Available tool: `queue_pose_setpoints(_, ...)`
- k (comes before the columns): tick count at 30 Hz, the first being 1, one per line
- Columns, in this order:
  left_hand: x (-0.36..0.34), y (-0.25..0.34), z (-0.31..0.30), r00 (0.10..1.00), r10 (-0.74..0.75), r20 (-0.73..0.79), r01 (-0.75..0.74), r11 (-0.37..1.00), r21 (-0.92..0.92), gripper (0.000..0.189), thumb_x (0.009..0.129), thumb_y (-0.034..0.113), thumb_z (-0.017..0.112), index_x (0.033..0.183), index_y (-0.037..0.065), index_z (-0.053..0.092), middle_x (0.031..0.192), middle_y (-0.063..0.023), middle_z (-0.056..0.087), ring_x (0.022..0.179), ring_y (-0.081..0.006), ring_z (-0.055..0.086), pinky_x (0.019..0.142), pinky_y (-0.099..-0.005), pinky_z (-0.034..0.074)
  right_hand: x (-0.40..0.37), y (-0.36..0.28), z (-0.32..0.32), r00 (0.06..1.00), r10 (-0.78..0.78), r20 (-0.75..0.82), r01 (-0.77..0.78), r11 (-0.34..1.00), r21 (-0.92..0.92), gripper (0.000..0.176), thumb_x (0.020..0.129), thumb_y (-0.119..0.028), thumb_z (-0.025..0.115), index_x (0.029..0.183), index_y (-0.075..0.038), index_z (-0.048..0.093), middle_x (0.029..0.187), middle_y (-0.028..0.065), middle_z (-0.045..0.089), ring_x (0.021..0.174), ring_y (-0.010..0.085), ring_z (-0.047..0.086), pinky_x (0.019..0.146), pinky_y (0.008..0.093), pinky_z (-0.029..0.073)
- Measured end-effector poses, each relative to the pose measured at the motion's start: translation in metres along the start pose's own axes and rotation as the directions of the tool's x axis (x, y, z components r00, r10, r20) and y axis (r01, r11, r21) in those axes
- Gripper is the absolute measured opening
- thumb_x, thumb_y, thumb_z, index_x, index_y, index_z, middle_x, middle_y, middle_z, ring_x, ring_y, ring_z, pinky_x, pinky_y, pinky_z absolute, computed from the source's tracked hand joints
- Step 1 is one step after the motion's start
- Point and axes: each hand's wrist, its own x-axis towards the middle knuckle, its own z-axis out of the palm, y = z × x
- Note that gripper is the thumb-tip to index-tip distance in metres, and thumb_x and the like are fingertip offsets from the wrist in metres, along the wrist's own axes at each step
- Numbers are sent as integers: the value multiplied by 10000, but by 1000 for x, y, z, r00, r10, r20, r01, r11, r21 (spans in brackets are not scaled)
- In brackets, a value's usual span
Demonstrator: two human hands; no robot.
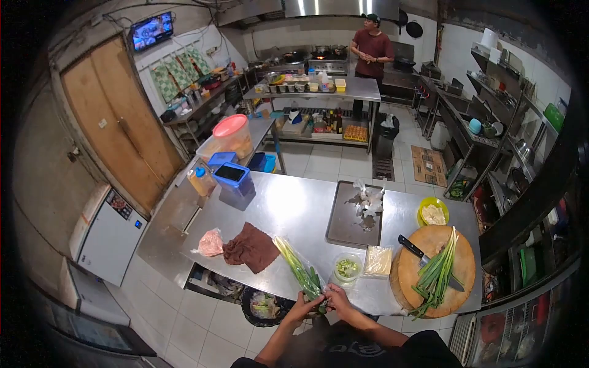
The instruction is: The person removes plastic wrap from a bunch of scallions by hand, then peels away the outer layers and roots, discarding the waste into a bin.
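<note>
At the front edge of the steel table, my left hand [305, 305] is closed round the lower end of a plastic bag of green onions [299, 268]. My right hand [337, 299] pinches the same end of the bag, close beside my left. The white ends of the onions point away from me, up and left. Right of the bag sit a clear tub of chopped greens [348, 268] and a wrapped pale block [378, 261]. On the round wooden board [405, 276], loose green onions [437, 280] lie across the blade of a black-handled knife [411, 246].
A brown cloth [250, 247] and a bag of pink meat [210, 243] lie left. Behind are a metal tray [338, 214], a yellow-green bowl [433, 211] and a blue container [234, 179]. Another person [372, 46] stands by the far stoves. A waste basket [264, 306] is below the edge.
</note>
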Motion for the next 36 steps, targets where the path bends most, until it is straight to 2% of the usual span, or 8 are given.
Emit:
queue_pose_setpoints(6, -7, 4, -10, 996, -66, 66, 69, 997, -44, 732, 858, 365, 819, 1350, 24, 399, 1172, -133, 640, 1001, -241, 699, 769, -382, 618, 4, 11, -2, 996, -63, 67, 77, 967, -244, 91, 941, -147, 625, 995, -125, 554, 684, -17, 534, 507, 66, 454, 435, 261, 379)
queue_pose_setpoints(12, -15, 17, -1, 998, -55, 28, 53, 996, 74, 605, 883, 384, 789, 1286, 37, 501, 1101, -92, 685, 938, -204, 711, 746, -358, 610, 6, 15, -10, 990, -28, 138, 54, 981, -187, 169, 954, -158, 673, 1071, -124, 556, 700, -11, 557, 532, 76, 506, 461, 259, 402)
queue_pose_setpoints(19, -10, 9, -9, 999, -28, 32, 28, 1000, -6, 365, 901, 237, 769, 1166, 41, 611, 1013, -64, 708, 850, -176, 714, 685, -321, 579, -6, 0, -12, 968, -29, 250, 111, 940, -322, 297, 927, -112, 734, 1171, -87, 567, 811, 9, 642, 645, 83, 587, 581, 242, 473)
queue_pose_setpoints(25, -5, 0, -20, 999, 2, 34, 2, 995, -104, 382, 883, 200, 774, 1178, 10, 623, 996, -87, 698, 779, -196, 678, 653, -343, 570, -5, 1, -42, 991, 50, 124, -44, 998, -50, 293, 922, -98, 741, 1169, -78, 584, 898, 11, 668, 712, 95, 627, 623, 238, 498)
queue_pose_setpoints(28, -1, -5, -24, 998, -36, 44, 41, 990, -132, 375, 895, 173, 754, 1199, 5, 614, 1026, -101, 703, 835, -223, 702, 673, -350, 581, -7, 3, -48, 1000, -28, -7, 27, 994, -103, 283, 901, -120, 774, 1117, -49, 604, 866, 36, 661, 686, 111, 654, 574, 260, 517)
queue_pose_setpoints(31, 0, -5, -20, 997, -38, 62, 48, 983, -174, 348, 901, 155, 745, 1190, 21, 606, 1020, -88, 708, 858, -216, 717, 679, -339, 582, -20, -5, -43, 991, -62, -121, 15, 935, -355, 325, 935, -289, 746, 1047, -13, 618, 791, 70, 646, 616, 152, 668, 511, 290, 534)
queue_pose_setpoints(33, -5, 3, -15, 997, -28, 68, 41, 982, -187, 325, 903, 147, 742, 1175, 38, 603, 999, -67, 713, 853, -199, 725, 679, -327, 579, -26, -19, -42, 967, 227, -118, -255, 805, -536, 514, 971, -471, 645, 1059, 34, 608, 722, 95, 627, 550, 194, 662, 479, 322, 546)
queue_pose_setpoints(36, -14, 12, -10, 996, -43, 83, 59, 978, -198, 329, 900, 147, 744, 1176, 39, 601, 999, -69, 715, 842, -206, 730, 673, -327, 581, -38, -28, -32, 916, 392, -83, -376, 772, -512, 579, 1006, -546, 523, 1138, 11, 606, 729, 110, 648, 577, 210, 677, 498, 328, 553)
